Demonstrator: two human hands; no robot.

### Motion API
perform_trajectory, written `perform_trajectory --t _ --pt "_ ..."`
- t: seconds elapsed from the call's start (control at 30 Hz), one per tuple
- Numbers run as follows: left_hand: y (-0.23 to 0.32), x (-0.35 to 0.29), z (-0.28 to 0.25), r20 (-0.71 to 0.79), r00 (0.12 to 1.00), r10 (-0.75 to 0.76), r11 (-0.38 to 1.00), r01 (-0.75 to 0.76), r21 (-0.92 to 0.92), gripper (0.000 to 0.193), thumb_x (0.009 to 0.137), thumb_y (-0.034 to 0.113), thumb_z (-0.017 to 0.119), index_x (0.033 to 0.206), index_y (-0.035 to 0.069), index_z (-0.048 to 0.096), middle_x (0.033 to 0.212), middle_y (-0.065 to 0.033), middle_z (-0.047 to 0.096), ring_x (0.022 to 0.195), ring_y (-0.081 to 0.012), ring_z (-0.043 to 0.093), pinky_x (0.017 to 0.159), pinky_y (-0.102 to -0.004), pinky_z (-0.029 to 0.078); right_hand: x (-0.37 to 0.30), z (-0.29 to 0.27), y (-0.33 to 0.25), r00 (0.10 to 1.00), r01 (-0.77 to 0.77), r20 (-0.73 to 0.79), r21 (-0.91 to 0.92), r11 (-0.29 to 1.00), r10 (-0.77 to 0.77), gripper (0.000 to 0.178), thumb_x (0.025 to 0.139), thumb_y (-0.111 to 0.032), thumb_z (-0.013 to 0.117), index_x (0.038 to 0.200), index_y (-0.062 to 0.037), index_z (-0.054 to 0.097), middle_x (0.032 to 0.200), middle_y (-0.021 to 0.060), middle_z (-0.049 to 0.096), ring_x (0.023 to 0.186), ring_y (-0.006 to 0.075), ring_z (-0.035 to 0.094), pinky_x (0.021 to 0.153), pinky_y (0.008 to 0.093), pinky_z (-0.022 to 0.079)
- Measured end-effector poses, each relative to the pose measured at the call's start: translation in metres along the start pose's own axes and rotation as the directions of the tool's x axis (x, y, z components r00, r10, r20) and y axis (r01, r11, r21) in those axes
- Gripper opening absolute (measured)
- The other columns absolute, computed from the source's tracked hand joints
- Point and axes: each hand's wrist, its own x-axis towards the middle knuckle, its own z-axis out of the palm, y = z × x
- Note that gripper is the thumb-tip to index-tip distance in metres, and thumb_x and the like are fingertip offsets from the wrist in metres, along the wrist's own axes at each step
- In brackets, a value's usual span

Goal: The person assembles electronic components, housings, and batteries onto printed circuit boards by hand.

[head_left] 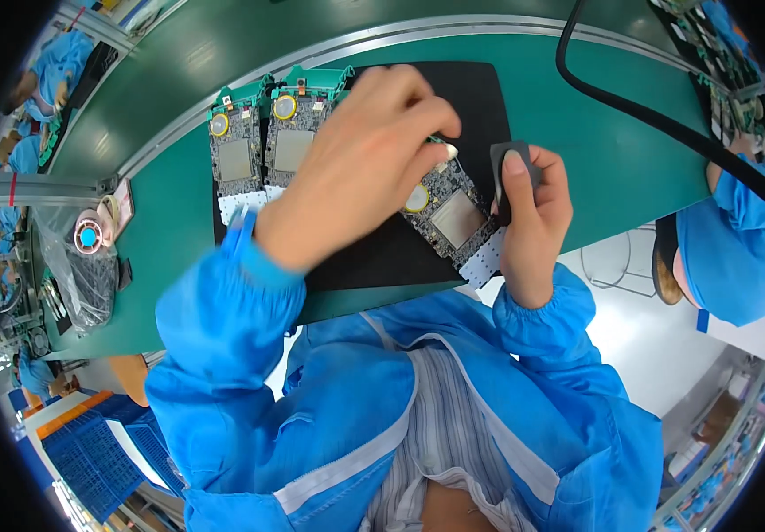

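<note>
A populated circuit board [459, 218] with a yellow-ringed round part, a silver square shield and a white perforated end lies slanted on a black mat [347, 262]. My left hand [360, 155] arches over its far end, fingers curled in a pinch beside a small white part. What those fingertips hold, if anything, is hidden. Between thumb and fingers, my right hand [538, 213] grips a small dark grey flat block [508, 168] at the board's right edge. Two similar boards with green ends, a left board [234, 160] and a partly covered board [292, 149], lie side by side further left.
The green table [595, 124] has a metal rail along its far side. A thick black cable [640, 111] arcs over the right. At left are a clear plastic bag [77, 275] and a tape roll [88, 234]. A co-worker's blue sleeve [728, 244] is at right.
</note>
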Motion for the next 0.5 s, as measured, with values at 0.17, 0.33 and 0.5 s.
perform_trajectory --t 0.17,0.33,0.5 --pt "-0.035 0.034 0.014 0.355 0.927 0.119 0.983 -0.06 -0.174 0.014 0.078 0.007 0.068 0.087 0.006 0.057 0.091 -0.0071 0.048 0.095 -0.026 0.047 0.081 -0.0358 0.041 0.002 -0.004 0.006 0.999 -0.003 -0.036 0.099 0.995 0.007 0.02 0.091 -0.016 0.063 0.102 -0.0023 0.054 0.076 0.0001 0.059 0.059 0.0027 0.049 0.051 0.0178 0.039" --pt "-0.046 0.05 0.015 0.6 0.792 0.117 0.946 0.095 -0.31 0.016 0.081 0.003 0.064 0.084 0.003 0.048 0.087 -0.0094 0.046 0.081 -0.0284 0.048 0.071 -0.0387 0.04 0.006 -0.006 0.005 0.999 0.023 0.049 -0.047 0.999 -0.021 0.014 0.089 -0.008 0.064 0.098 -0.0012 0.057 0.076 0.0005 0.061 0.063 0.0023 0.052 0.054 0.0179 0.041" --pt "-0.06 0.058 0.02 0.591 0.788 0.174 0.929 0.068 -0.364 0.017 0.081 0.007 0.062 0.085 0.002 0.046 0.085 -0.0108 0.045 0.076 -0.0293 0.048 0.068 -0.0395 0.04 0.019 -0.005 0.009 0.986 0.07 0.165 -0.227 0.971 -0.033 0.013 0.088 -0.008 0.065 0.095 -0.0004 0.058 0.072 0.0022 0.063 0.062 0.0029 0.054 0.053 0.0194 0.043"
